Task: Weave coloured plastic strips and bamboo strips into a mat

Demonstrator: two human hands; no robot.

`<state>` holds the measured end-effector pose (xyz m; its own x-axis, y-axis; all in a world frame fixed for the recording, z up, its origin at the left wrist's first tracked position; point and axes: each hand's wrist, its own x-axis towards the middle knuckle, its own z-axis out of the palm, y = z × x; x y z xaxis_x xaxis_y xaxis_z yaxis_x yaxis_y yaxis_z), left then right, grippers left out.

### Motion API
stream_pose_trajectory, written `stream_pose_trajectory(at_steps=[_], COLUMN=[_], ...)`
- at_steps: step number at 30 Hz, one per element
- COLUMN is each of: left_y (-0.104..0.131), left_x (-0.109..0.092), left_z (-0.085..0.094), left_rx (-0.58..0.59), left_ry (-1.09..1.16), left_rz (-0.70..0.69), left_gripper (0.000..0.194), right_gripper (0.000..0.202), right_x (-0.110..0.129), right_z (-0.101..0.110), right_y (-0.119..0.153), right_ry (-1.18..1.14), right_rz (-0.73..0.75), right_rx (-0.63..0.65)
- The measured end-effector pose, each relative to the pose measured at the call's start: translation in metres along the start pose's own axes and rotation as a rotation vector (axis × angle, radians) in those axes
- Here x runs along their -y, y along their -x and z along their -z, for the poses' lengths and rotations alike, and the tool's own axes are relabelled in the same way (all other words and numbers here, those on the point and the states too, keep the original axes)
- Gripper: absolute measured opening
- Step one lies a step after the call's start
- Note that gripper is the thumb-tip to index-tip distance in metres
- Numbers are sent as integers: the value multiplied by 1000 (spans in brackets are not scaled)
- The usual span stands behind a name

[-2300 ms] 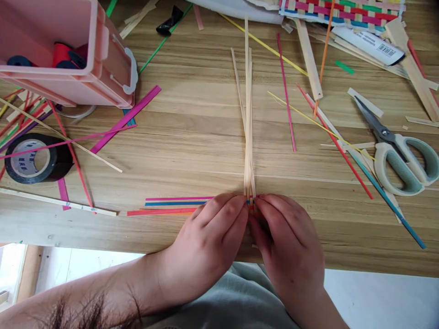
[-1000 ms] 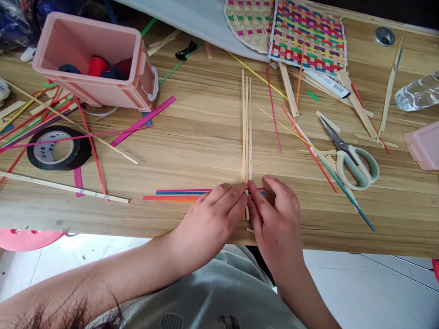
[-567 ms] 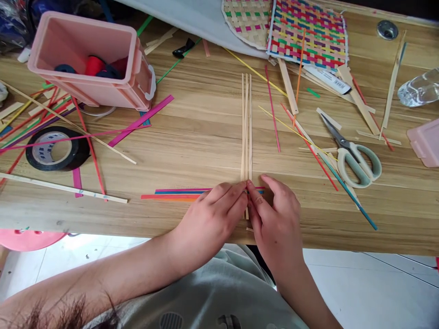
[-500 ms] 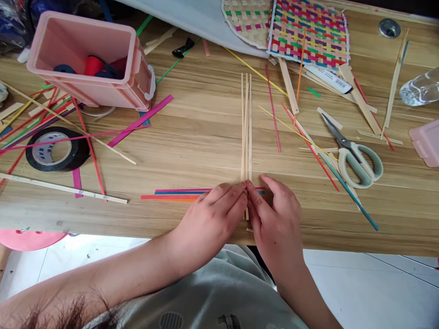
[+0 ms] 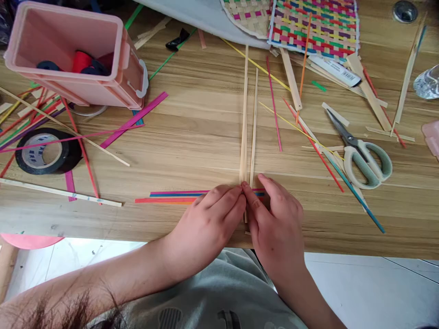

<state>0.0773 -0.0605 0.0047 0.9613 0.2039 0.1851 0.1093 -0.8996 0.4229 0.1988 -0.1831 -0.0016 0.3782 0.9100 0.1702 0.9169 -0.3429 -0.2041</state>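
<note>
Near the table's front edge, my left hand and my right hand meet, fingertips together over several plain bamboo strips. Both hands look closed on these strips, which point away from me and cross several coloured strips lying sideways. One plain strip stands apart to the right of the bunch. The coloured strips, pink, blue, red and orange, pass under my left hand; pink and blue ends show beside my right fingers. My fingers hide the crossing point.
At left stand a pink bin holding spools and a roll of black tape among loose strips. Grey-handled scissors lie at right, near a clear bottle. A colourful woven mat lies at the back.
The plain strips have shifted: one now reaches farther toward the back, and the right one has separated from the bunch. My hands stay in nearly the same place. The view has moved slightly.
</note>
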Motion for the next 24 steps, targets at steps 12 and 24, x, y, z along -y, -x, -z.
stream_pose_trajectory(at_steps=[12,24], left_y=[-1,-1], left_x=[-2,-1], left_z=[-1,-2], left_rx=[2,23], left_ry=[34,36], left_rz=[29,21], left_gripper=[27,28], right_gripper=[34,41], right_x=[3,-2], right_z=[0,2], right_y=[-1,-1], right_ry=[7,-56], right_rz=[-19,-7], right_rx=[-9,59])
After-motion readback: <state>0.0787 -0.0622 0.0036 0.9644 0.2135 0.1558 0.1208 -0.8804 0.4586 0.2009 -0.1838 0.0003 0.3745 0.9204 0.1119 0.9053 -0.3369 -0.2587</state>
